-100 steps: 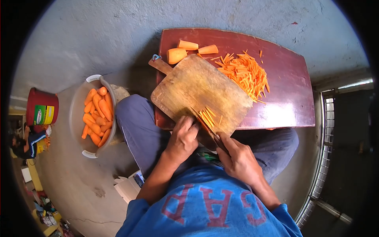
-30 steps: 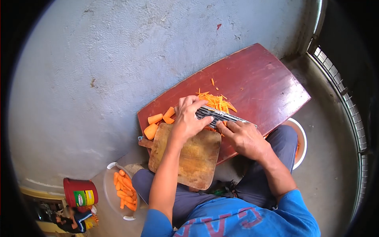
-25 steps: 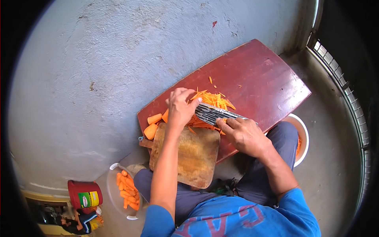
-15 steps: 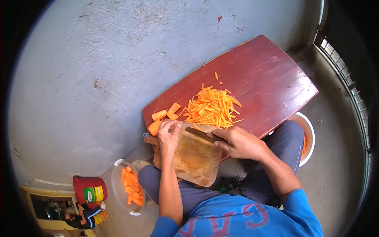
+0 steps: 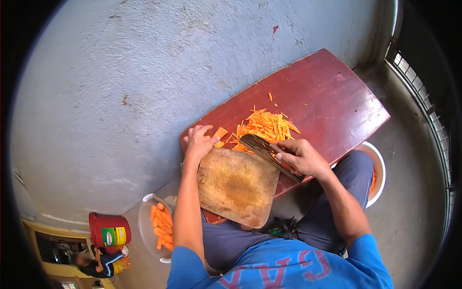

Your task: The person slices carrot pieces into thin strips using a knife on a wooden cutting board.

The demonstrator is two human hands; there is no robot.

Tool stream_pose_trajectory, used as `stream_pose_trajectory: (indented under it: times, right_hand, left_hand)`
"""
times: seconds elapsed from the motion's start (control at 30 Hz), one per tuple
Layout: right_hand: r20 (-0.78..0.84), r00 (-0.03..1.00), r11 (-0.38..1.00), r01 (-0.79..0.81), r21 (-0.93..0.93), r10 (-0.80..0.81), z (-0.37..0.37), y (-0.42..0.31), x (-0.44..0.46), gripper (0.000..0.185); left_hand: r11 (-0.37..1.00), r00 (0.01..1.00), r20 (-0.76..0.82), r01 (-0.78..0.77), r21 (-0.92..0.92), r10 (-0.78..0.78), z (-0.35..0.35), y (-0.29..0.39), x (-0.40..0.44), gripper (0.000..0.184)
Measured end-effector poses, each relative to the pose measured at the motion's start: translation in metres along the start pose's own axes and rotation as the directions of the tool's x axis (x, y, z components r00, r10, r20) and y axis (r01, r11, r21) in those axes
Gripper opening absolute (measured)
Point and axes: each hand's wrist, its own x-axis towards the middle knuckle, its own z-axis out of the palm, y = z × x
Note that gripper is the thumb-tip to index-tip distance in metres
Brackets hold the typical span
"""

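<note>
My right hand (image 5: 303, 156) is wrapped round a knife (image 5: 257, 145), whose broad dark blade hangs over the upper right edge of the wooden cutting board (image 5: 236, 188). The board lies tilted across the near edge of the red table, its worn top bare. My left hand (image 5: 198, 143) is past the board's upper left corner, fingers apart and curved over the carrot chunks there. One carrot chunk (image 5: 220, 135) shows beside its thumb; others are hidden under the hand. A heap of carrot sticks (image 5: 265, 126) lies just beyond the board.
The red table (image 5: 327, 91) stands against a blue-grey wall (image 5: 144, 86). On the floor are a clear tub (image 5: 145, 219) of carrots at left and a white basin (image 5: 380, 168) by my right knee. Farther off, a person (image 5: 98, 260) sits near a red bucket (image 5: 97, 231).
My left hand has left the board and moved up to the carrot chunks. The knife has lifted off the board and swung right, its blade now turned broadside.
</note>
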Motion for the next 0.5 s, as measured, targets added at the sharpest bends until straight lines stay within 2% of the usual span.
stream_pose_trajectory:
  times: [0.03, 0.13, 0.23, 0.33, 0.43, 0.5]
  right_hand:
    - [0.022, 0.999, 0.995, -0.049, 0.085, 0.047, 0.000, 0.002, 0.000, 0.038]
    - [0.010, 1.000, 0.991, 0.021, 0.131, -0.023, 0.004, 0.012, 0.005, 0.041]
    - [-0.003, 0.999, 0.997, 0.032, 0.065, -0.032, 0.006, 0.013, 0.004, 0.038]
    - [-0.019, 0.999, 0.999, -0.031, 0.012, 0.031, 0.003, -0.008, -0.002, 0.025]
    - [-0.040, 0.999, 0.998, -0.014, -0.058, 0.012, 0.005, -0.008, -0.001, 0.028]
    - [-0.034, 0.999, 0.999, -0.013, -0.051, 0.012, 0.007, -0.008, -0.002, 0.030]
  left_hand:
    - [0.999, 0.998, 0.064, -0.019, 0.042, 0.016, 0.000, 0.005, 0.004, 0.058]
    - [0.991, 0.990, 0.143, -0.011, 0.133, -0.008, 0.012, 0.006, 0.019, 0.071]
    - [0.961, 0.981, 0.192, -0.049, 0.272, -0.004, 0.005, 0.018, 0.014, 0.077]
    - [0.908, 0.996, 0.069, -0.074, 0.413, 0.050, 0.010, 0.034, -0.007, 0.074]
    - [0.917, 0.999, 0.036, 0.014, 0.399, -0.030, 0.029, 0.029, -0.010, 0.071]
    - [0.936, 0.999, 0.002, 0.032, 0.351, -0.035, 0.033, 0.026, -0.010, 0.060]
